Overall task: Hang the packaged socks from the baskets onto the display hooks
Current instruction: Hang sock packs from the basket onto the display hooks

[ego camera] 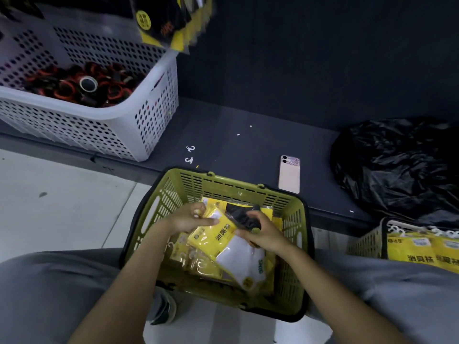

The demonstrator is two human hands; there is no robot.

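- Between the person's knees, on the pale floor, a green basket point(173, 192) is sitting hard against the front edge of a dark low shelf point(248, 115).
- On that shelf a white perforated basket point(99, 125) is standing to the left, holding red-and-black tape rolls point(74, 85).
- Two loose white hooks point(190, 153) and a phone point(289, 173) are lying just behind the green basket's far rim.
- A crumpled black plastic bag point(397, 167) is filling the shelf's right end.
- A second basket point(365, 242) of yellow packs is waiting at the right knee.
- Some hanging packs point(171, 21) are dangling overhead, blurred.
- The left hand point(191, 218) is pinching the upper end of a yellow pack point(223, 242), its fingers curled at that corner.
- This pack is lying inside the green basket on top of other packs. Its long axis is running diagonally, the top end pointing up-left toward the shelf and the white-sock end pointing down-right toward the person.
- The right hand point(263, 234) is gripping a black-sock pack point(242, 217), which is overlapping the yellow pack's right side, thumb on top.
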